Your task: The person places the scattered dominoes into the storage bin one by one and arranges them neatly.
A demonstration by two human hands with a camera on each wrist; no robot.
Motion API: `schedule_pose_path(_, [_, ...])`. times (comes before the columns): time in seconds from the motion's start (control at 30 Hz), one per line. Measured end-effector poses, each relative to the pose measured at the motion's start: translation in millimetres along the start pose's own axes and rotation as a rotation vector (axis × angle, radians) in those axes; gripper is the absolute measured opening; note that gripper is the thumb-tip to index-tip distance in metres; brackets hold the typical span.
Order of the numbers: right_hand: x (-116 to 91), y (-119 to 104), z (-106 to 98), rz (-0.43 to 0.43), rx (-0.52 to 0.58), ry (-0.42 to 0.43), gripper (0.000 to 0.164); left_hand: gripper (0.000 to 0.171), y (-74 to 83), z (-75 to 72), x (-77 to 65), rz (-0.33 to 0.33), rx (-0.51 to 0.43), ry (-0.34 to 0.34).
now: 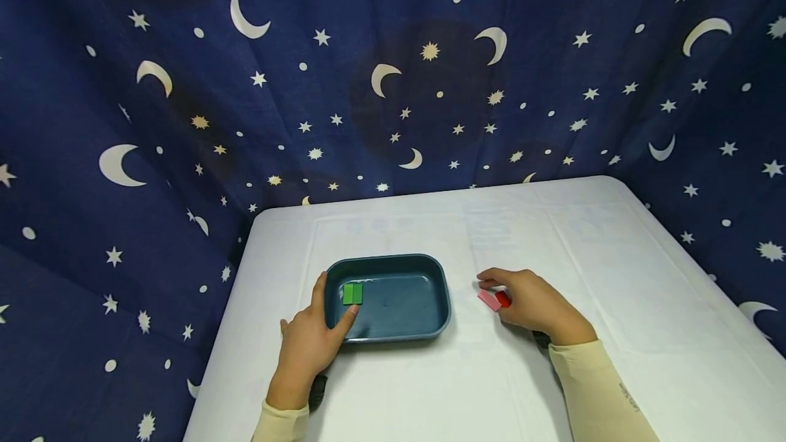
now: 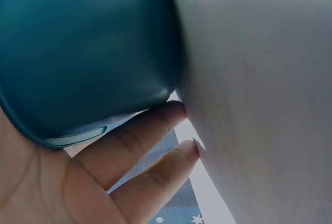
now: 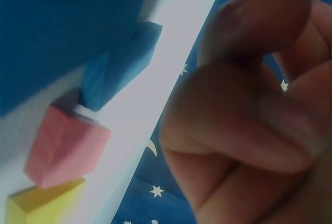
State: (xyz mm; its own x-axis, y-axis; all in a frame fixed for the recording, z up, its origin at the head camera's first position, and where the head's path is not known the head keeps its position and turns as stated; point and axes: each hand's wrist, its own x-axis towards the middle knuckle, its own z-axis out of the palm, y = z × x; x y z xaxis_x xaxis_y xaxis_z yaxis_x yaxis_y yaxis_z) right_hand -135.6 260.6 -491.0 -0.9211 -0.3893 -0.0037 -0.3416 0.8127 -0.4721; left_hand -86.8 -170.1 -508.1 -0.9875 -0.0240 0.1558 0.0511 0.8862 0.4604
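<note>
My left hand [image 1: 310, 340] rests at the left end of a teal tray [image 1: 393, 340], its thumb over the near rim and its fingers along the outer side. Two small green blocks [image 1: 353, 294] lie side by side in the tray by the thumb. On the right, my right hand [image 1: 534, 299] bends over a pink block [image 1: 489, 300] and a red block [image 1: 503, 299]. The right wrist view shows bent fingers [image 3: 223, 115] beside a blue block [image 3: 122, 68], a pink block and a yellow block [image 3: 46, 203]; I cannot tell whether they hold anything.
A white cloth covers the table [image 1: 467, 387], its rounded far edge against a dark blue curtain [image 1: 344, 80] with moons and stars. A large blue surface [image 3: 62, 32] fills the upper left of the right wrist view.
</note>
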Motion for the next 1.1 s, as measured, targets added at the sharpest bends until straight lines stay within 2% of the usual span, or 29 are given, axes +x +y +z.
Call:
schedule_pose_path(0.3, [-0.3,-1.6,0.0,0.009,0.001,0.013,0.063,0.102,-1.6,-0.8,1.4,0.003,-0.003,0.003])
schedule_pose_path(0.67, [0.2,0.7,-0.7,0.043,0.016,-0.013,0.062,0.102,-0.9,0.9,0.9,0.001,-0.010,0.003])
schedule_pose_path(1.1, [0.5,-1.0,-1.7,0.013,0.009,0.007,0.062,0.103,-1.2,1.3,1.3,0.006,-0.006,0.006])
